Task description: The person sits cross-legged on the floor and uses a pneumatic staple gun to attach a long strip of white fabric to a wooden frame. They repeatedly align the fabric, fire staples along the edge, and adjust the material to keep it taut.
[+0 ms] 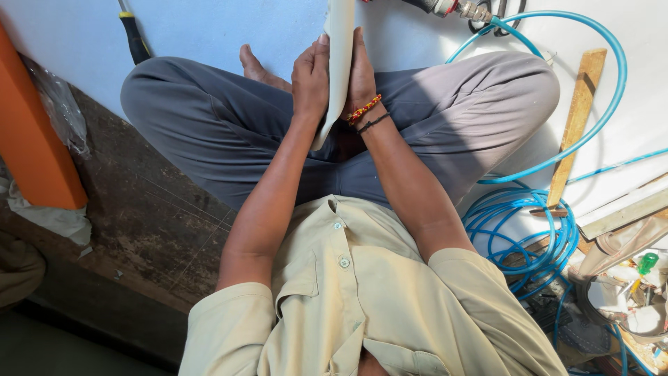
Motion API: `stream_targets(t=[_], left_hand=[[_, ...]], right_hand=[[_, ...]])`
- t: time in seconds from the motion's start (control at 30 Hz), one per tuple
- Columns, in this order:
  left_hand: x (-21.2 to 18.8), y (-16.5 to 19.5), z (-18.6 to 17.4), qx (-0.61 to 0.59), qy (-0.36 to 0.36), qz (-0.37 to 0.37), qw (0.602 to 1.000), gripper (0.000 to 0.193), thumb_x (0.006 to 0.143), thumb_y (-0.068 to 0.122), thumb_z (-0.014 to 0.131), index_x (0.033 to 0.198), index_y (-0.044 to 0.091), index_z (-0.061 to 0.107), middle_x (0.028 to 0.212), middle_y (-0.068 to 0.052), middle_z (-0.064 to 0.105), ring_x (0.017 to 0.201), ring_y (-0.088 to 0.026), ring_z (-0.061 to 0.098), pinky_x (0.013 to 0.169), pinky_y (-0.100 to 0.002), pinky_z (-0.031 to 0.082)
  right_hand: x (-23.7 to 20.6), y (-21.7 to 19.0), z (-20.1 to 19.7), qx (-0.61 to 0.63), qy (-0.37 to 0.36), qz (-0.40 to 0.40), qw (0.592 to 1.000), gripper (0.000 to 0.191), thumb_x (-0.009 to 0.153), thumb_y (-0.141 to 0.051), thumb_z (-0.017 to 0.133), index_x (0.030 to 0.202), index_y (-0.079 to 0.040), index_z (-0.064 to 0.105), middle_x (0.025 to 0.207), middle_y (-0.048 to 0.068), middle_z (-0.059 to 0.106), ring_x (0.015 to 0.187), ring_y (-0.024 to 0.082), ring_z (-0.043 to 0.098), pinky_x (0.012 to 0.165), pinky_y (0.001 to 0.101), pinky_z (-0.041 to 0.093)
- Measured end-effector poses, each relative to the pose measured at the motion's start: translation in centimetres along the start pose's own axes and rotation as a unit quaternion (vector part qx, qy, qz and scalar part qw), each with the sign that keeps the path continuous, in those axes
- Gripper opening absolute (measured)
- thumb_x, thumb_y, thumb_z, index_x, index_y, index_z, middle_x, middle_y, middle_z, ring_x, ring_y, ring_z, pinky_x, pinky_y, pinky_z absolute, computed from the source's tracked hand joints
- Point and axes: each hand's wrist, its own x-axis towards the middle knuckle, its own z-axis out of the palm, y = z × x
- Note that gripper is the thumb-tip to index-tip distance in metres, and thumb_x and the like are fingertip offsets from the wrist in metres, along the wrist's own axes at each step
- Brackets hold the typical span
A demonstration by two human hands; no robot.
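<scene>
Both hands, left hand (311, 80) and right hand (360, 76), press a pale panel (339, 63) between them.

Hard sunlight from upper right, glare on the white board (647, 83), dim shadowed left floor (139, 230), sharp focus.

Short-sleeved beige button shirt (362, 299) with a chest pocket and pale buttons; grey trousers (209, 118); bare foot (254, 66). Right wrist wears a red-and-yellow beaded bracelet (364, 108) and a thin black thread band (373, 124). Forearms bare.
</scene>
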Motion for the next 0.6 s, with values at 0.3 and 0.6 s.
stream_targets(t=[0.3, 0.6], left_hand=[[0.1, -3.1, 0.0, 0.022, 0.005, -0.016, 1.0, 0.061, 0.104, 0.054, 0.043, 0.088, 0.004, 0.073, 0.071, -0.008, 0.07, 0.068, -0.017, 0.066, 0.066, -0.036, 0.052], [-0.3, -5.4, 0.2, 0.033, 0.02, 0.005, 0.999, 0.062, 0.105, 0.051, 0.043, 0.076, 0.002, 0.067, 0.062, -0.009, 0.065, 0.059, -0.019, 0.06, 0.06, -0.039, 0.046]], right_hand=[[0.3, 0.4, -0.2, -0.249, 0.088, -0.064, 0.962, 0.068, 0.105, -0.064, 0.037, 0.09, -0.007, 0.069, 0.076, 0.003, 0.064, 0.066, 0.009, 0.061, 0.059, 0.0243, 0.054], [1.6, -0.5, 1.0, -0.331, 0.044, -0.072, 0.94, 0.078, 0.1, -0.064, 0.028, 0.104, 0.001, 0.072, 0.087, 0.011, 0.076, 0.075, 0.016, 0.075, 0.068, 0.028, 0.064]])
